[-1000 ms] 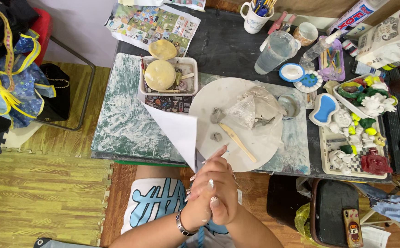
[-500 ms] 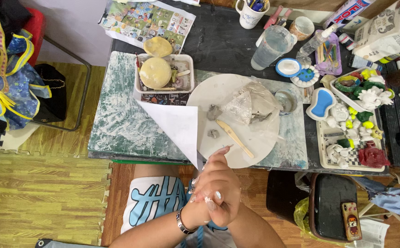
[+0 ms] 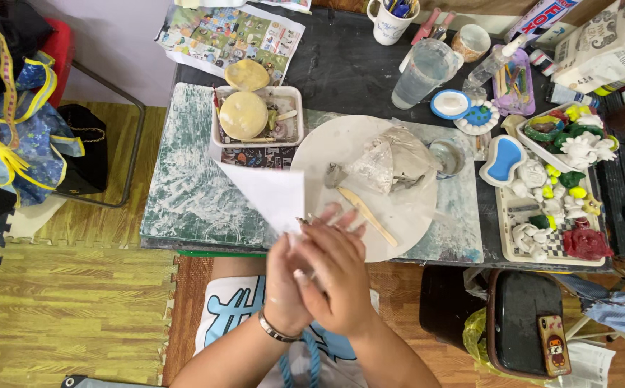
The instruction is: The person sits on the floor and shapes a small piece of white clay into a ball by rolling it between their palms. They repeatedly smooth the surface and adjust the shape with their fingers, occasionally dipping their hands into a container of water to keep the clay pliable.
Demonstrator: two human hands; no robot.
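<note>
So the desk is packed. About the only free spot is the left half of the green mat (image 3: 190,194), scuffed white and bare right out to its near and left edges. The hands sit at the near edge of the table, over the lap, with open floor off to the left.

Both hands are pressed together. The right hand (image 3: 337,276) lies over the left hand (image 3: 287,287), fingers curled in, and a white sheet of paper (image 3: 269,192) sticks up out of them, leaning far-left over the mat. Looks like it's pinched between the two hands, but I can't tell which fingers actually grip it. The sheet is plain white, flat, with a sharp corner at its far left. There's a bracelet (image 3: 275,330) on the left wrist.

Just right of the paper is a round white board (image 3: 327,147) with a lump of grey clay (image 3: 391,162) and a wooden tool (image 3: 368,215) on it, the tool nearly touching the fingertips. Behind the paper sits a tray (image 3: 292,97) with a round cream disc (image 3: 243,115). Far right is crowded: a cup (image 3: 424,72), a mug (image 3: 386,25) of pens, and a checked tray (image 3: 513,215) of painted figures.
</note>
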